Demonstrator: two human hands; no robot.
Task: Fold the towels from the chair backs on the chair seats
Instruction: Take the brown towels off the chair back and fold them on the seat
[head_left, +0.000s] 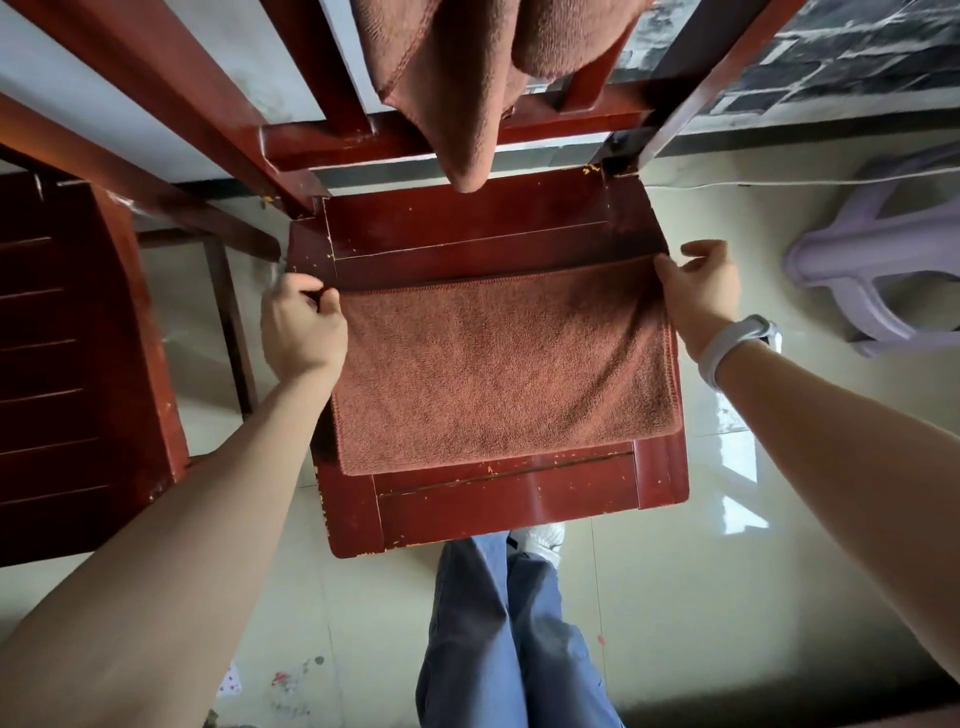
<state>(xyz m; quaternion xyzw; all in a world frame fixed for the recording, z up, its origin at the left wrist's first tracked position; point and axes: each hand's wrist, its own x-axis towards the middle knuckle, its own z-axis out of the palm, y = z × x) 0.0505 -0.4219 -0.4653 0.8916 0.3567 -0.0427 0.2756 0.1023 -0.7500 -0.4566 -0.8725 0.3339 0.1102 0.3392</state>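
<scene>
Brown towel (498, 374) mid-fold on seat (467, 244), far corners pinched by left hand (301, 327) and right hand (701, 291); next fold needs aligned edges

Views: one. We have a single head-worn wide-angle camera, set high and tilted steeply down and forward. It sits close above the chair seat (498, 499), which fills our mid-frame, with the chair back (332, 140) rising toward the lens at top. Our forearms enter from both lower corners; floor (727, 597) surrounds. Edges bend outward.
</scene>
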